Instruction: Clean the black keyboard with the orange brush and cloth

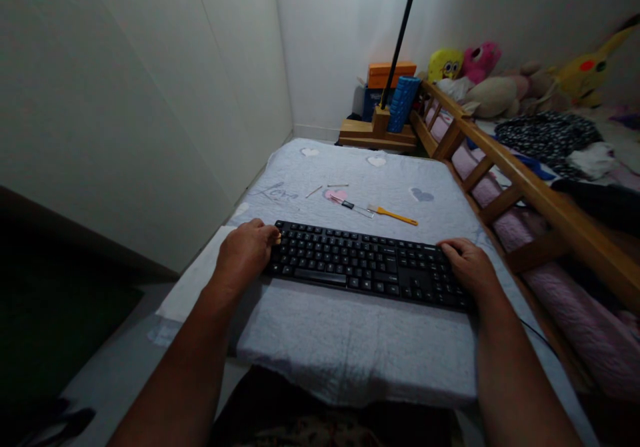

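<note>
A black computer keyboard [360, 263] lies across the cloth-covered table, its long side facing me. My left hand [247, 250] is closed around the keyboard's left end; a small yellowish patch shows at its fingertips, too small to name. At the opposite end my right hand [467, 267] grips the number-pad side, thumb on top and fingers mostly hidden. Beyond the keyboard lie a brush [395, 215] with a yellow handle and a thin wire tool [349, 204] with a dark middle. Two slim sticks, one whitish [314, 191] and one darker [338, 185], rest farther back.
A pale blue cloth [360, 340] with heart prints covers the table. White cabinet doors [150, 87] rise on the left. Along the right runs a wooden bed rail [540, 187], with plush toys behind it. A wooden stand [380, 130] holding a black pole is at the back.
</note>
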Action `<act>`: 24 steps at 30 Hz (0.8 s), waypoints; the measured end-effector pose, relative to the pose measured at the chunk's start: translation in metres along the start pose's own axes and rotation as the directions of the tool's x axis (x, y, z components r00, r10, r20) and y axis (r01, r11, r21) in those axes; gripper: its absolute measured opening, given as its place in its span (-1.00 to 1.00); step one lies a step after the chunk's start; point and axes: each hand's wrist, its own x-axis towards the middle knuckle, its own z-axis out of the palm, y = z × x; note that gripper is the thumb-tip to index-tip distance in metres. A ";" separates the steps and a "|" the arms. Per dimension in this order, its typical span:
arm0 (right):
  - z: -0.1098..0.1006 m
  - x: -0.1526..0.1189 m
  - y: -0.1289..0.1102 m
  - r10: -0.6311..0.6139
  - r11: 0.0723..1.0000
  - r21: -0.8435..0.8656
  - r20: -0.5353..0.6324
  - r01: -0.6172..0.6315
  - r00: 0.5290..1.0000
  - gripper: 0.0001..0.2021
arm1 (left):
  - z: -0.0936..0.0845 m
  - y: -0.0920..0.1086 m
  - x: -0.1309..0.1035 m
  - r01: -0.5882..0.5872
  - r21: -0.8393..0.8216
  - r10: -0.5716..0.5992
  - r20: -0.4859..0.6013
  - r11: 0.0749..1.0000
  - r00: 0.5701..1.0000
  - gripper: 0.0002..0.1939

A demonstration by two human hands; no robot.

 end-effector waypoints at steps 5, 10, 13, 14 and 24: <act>0.000 0.000 0.000 -0.003 1.000 0.002 -0.003 0.003 1.000 -0.65 | 0.000 0.019 -0.002 -0.046 -0.038 0.045 -0.029 0.998 0.999 -0.72; 0.000 0.000 -0.001 -0.001 1.000 -0.004 0.002 0.001 1.000 -0.64 | 0.009 0.057 -0.003 -0.230 -0.224 0.222 -0.058 0.947 0.973 -0.75; 0.000 0.001 0.000 -0.009 1.000 -0.001 0.002 0.009 1.000 -0.64 | 0.012 0.078 -0.002 -0.287 -0.251 0.277 -0.075 0.924 0.958 -0.74; 0.000 0.001 0.001 -0.014 1.000 0.001 -0.002 0.014 1.000 -0.65 | 0.013 0.084 -0.001 -0.308 -0.254 0.298 -0.078 0.917 0.951 -0.74; 0.000 0.000 0.002 -0.018 1.000 0.004 -0.006 0.018 1.000 -0.66 | 0.025 0.123 0.007 -0.424 -0.220 0.413 -0.096 0.879 0.906 -0.70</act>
